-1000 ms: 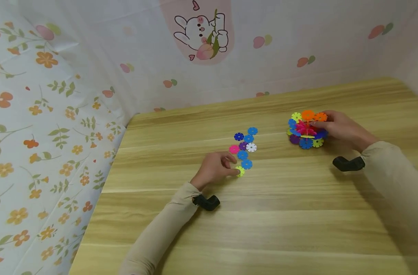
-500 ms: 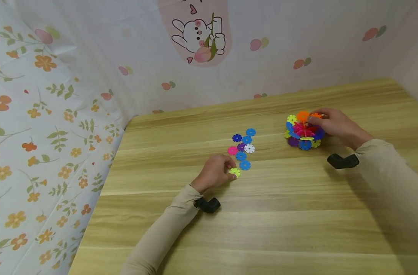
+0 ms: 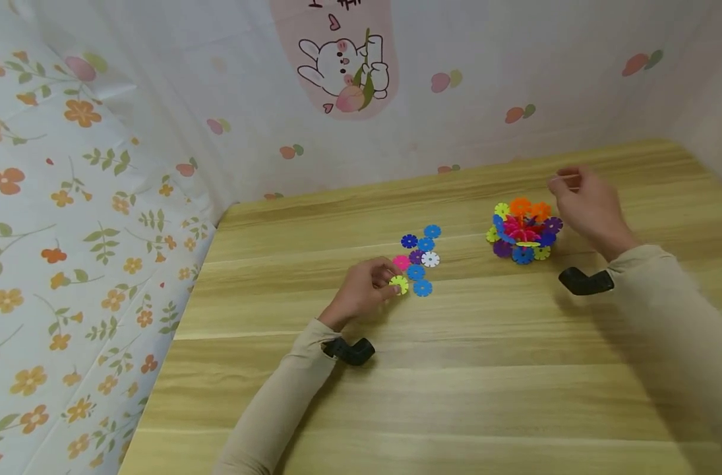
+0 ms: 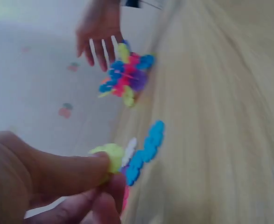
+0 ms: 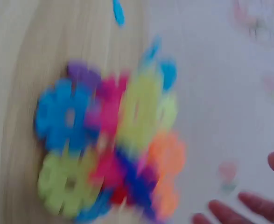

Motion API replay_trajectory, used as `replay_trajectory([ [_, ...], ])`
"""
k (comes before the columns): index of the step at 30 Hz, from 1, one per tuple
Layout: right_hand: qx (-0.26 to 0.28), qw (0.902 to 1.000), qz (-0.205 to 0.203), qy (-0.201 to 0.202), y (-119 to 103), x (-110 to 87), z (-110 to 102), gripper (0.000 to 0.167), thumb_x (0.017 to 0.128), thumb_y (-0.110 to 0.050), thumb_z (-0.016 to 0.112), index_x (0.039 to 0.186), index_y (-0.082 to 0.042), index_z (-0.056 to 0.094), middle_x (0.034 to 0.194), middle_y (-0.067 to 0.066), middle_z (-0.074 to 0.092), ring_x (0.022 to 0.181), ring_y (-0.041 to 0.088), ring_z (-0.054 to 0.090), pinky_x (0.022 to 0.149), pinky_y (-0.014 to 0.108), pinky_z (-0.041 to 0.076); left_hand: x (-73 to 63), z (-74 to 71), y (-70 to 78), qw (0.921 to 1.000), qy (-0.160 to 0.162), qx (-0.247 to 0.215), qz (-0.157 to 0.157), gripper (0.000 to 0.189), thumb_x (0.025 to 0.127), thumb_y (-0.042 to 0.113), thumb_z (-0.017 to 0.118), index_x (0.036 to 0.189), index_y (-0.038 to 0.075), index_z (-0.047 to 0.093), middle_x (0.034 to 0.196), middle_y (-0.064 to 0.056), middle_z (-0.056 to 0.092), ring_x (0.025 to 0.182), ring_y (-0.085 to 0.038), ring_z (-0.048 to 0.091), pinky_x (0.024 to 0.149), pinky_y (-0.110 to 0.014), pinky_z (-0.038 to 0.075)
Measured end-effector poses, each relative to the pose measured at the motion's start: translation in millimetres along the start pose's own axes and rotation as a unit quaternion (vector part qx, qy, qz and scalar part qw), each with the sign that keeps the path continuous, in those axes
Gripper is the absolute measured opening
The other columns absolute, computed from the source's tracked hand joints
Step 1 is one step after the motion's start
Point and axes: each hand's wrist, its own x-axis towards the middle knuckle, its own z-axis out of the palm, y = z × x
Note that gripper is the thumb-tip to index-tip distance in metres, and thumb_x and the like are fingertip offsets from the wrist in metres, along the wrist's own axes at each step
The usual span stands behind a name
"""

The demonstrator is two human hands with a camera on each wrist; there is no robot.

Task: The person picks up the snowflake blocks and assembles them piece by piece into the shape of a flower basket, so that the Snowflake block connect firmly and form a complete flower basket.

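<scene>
In the head view my left hand (image 3: 361, 290) pinches a yellow snowflake disc (image 3: 399, 285) between thumb and fingers. The left wrist view shows the same yellow disc (image 4: 111, 156) held up on edge. Loose discs lie just past these fingers, among them a pink disc (image 3: 401, 262), a white disc (image 3: 430, 259) and several blue ones. A round, many-coloured cluster of interlocked discs (image 3: 522, 231) sits on the table to the right. Close beside and above it is my right hand (image 3: 592, 210), holding nothing. Its spread fingers (image 5: 263, 205) are apart from the cluster in the right wrist view.
The wood-grain table (image 3: 455, 382) ends at the back against a white printed cloth (image 3: 230, 72). A flower-patterned cloth (image 3: 70, 264) hangs along the left side. Each wrist carries a black angled mount, such as the left mount (image 3: 351, 351).
My left hand has drawn the yellow disc from beside the blue ones and lifted it toward me, tilting it. My right hand has let go of the cluster and risen back from it.
</scene>
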Motion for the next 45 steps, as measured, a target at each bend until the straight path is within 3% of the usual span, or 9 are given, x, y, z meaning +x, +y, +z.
replay_trajectory([
  [2, -0.032, 0.9953, -0.060, 0.069, -16, -8.7, 13, 0.056, 0.105, -0.041, 0.039, 0.142, 0.001, 0.048, 0.138, 0.029, 0.054, 0.125, 0.045, 0.051, 0.094, 0.039, 0.046, 1.7, -4.1, -1.1, 0.9977, 0.010, -0.066, -0.016, 0.023, 0.091, 0.004, 0.071, 0.114, 0.005, 0.068, 0.100, -0.013, 0.071, 0.086, -0.022, 0.071, 0.074, -0.027, 0.057],
  [5, -0.047, 0.9780, -0.174, 0.105, -40, -22.5, 35, 0.033, 0.102, -0.022, 0.053, 0.118, 0.004, 0.064, 0.116, 0.026, 0.067, 0.107, 0.040, 0.063, 0.087, 0.032, 0.053, 5.8, -8.6, -2.6, 0.9879, 0.019, -0.149, -0.038, 0.026, 0.092, 0.003, 0.069, 0.118, 0.004, 0.067, 0.098, -0.010, 0.069, 0.087, -0.023, 0.072, 0.076, -0.030, 0.060],
  [7, -0.064, 0.9666, -0.235, 0.080, -54, -29.8, 51, 0.021, 0.099, -0.013, 0.058, 0.107, 0.003, 0.069, 0.104, 0.021, 0.071, 0.095, 0.035, 0.067, 0.079, 0.033, 0.057, 8.9, -10.2, -3.7, 0.9819, 0.024, -0.182, -0.047, 0.026, 0.093, 0.002, 0.067, 0.119, 0.003, 0.067, 0.098, -0.009, 0.069, 0.088, -0.024, 0.074, 0.079, -0.032, 0.061],
  [10, -0.108, 0.9490, -0.296, -0.016, -65, -35.6, 75, 0.009, 0.095, -0.006, 0.064, 0.098, -0.002, 0.072, 0.093, 0.013, 0.074, 0.083, 0.025, 0.068, 0.069, 0.035, 0.058, 12.4, -11.4, -6.0, 0.9739, 0.029, -0.217, -0.061, 0.024, 0.094, 0.001, 0.066, 0.118, 0.001, 0.065, 0.100, -0.010, 0.070, 0.086, -0.022, 0.074, 0.081, -0.033, 0.062],
  [15, -0.186, 0.9221, -0.297, -0.164, -63, -33.7, 116, 0.010, 0.092, -0.008, 0.070, 0.100, -0.003, 0.074, 0.096, 0.010, 0.074, 0.084, 0.020, 0.067, 0.073, 0.037, 0.058, 15.4, -11.1, -10.1, 0.9649, 0.044, -0.246, -0.079, 0.023, 0.094, 0.001, 0.066, 0.117, -0.001, 0.065, 0.099, -0.010, 0.072, 0.078, -0.013, 0.070, 0.078, -0.027, 0.061],
  [21, -0.261, 0.9104, -0.272, -0.171, -60, -35.8, 149, 0.027, 0.084, -0.024, 0.081, 0.097, -0.003, 0.070, 0.079, 0.004, 0.066, 0.073, 0.017, 0.057, 0.067, 0.035, 0.054, 16.6, -8.4, -10.7, 0.9546, 0.053, -0.281, -0.084, 0.023, 0.093, -0.001, 0.066, 0.116, -0.003, 0.063, 0.093, -0.006, 0.072, 0.079, -0.014, 0.071, 0.079, -0.027, 0.061],
  [30, -0.213, 0.9292, -0.259, -0.154, -65, -40.6, 161, 0.031, 0.081, -0.010, 0.082, 0.106, 0.003, 0.068, 0.084, 0.010, 0.071, 0.073, 0.018, 0.064, 0.069, 0.034, 0.057, 20.6, -1.7, -6.4, 0.9471, 0.061, -0.308, -0.068, 0.020, 0.091, -0.007, 0.065, 0.111, -0.006, 0.062, 0.086, -0.002, 0.069, 0.076, -0.012, 0.069, 0.077, -0.029, 0.062],
  [37, -0.255, 0.9143, -0.268, -0.165, -69, -45.2, 162, 0.036, 0.079, -0.015, 0.085, 0.107, 0.002, 0.068, 0.090, 0.010, 0.072, 0.078, 0.021, 0.064, 0.074, 0.038, 0.057, 20.9, -0.9, -6.2, 0.9449, 0.062, -0.312, -0.076, 0.021, 0.092, -0.007, 0.064, 0.113, -0.005, 0.062, 0.087, -0.003, 0.068, 0.076, -0.011, 0.069, 0.076, -0.027, 0.062],
  [45, -0.191, 0.9315, -0.233, -0.204, -64, -33.4, 158, 0.017, 0.077, -0.002, 0.080, 0.093, -0.002, 0.074, 0.084, 0.007, 0.072, 0.076, 0.019, 0.063, 0.071, 0.035, 0.055, 22.0, 2.2, -4.7, 0.9420, 0.059, -0.321, -0.077, 0.028, 0.093, -0.004, 0.065, 0.121, -0.003, 0.066, 0.091, -0.005, 0.071, 0.081, -0.016, 0.073, 0.082, -0.031, 0.062],
])
